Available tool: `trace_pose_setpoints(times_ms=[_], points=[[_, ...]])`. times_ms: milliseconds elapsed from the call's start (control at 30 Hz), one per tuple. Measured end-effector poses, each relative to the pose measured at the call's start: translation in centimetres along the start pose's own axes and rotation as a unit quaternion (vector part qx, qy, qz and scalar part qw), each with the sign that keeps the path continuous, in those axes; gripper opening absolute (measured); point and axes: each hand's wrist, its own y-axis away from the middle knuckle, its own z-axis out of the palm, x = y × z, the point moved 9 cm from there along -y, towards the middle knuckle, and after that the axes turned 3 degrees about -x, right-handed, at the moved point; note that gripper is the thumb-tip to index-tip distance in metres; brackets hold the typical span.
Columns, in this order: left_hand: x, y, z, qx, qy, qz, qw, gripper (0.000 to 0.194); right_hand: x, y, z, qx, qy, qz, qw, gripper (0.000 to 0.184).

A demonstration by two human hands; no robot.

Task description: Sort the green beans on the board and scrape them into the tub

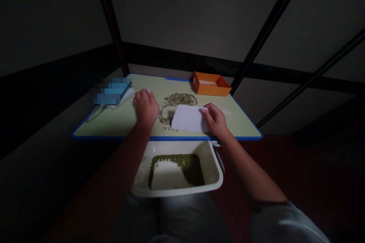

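My right hand (216, 120) grips the right end of a white flat scraper (189, 118), thumb on top. The scraper has a small hole in one corner and stands tilted over the light green tabletop (119, 123). Its left edge is beside a thin scatter of small green and pale beans (165, 120). Behind it lies a larger bean pile (180, 99). My left hand (146, 108) is left of the beans with its fingers curled in; whatever they hold is hidden. Below the table's front edge sits a cream bin (178, 191) with green beans (194, 169) along its back and right side.
An orange open box (212, 90) stands at the back right of the table. At the left, a blurred blue object (111, 93) rests on a white stand (125, 98) with a cable (94, 112). A blue rim (168, 138) edges the table, and walls stand close behind.
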Motion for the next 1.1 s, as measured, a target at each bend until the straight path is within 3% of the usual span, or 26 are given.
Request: trace_pose_setpoints(times_ms=[233,833,1100], points=[[-0.2,0.0,0.0,-0.005,0.004,-0.021,1.000,0.029,-0.2,-0.3,0.4,0.010,0.031,0.000,0.999,0.028],[0.3,0.2,-0.3,-0.019,-0.002,-0.019,1.000,0.030,0.7,-0.4,1.6,-0.030,-0.037,0.025,0.999,0.034],[0.5,0.1,-0.4,-0.026,-0.010,-0.022,0.999,0.032,0.0,-0.4,1.9,-0.022,-0.020,0.013,0.999,0.034]])
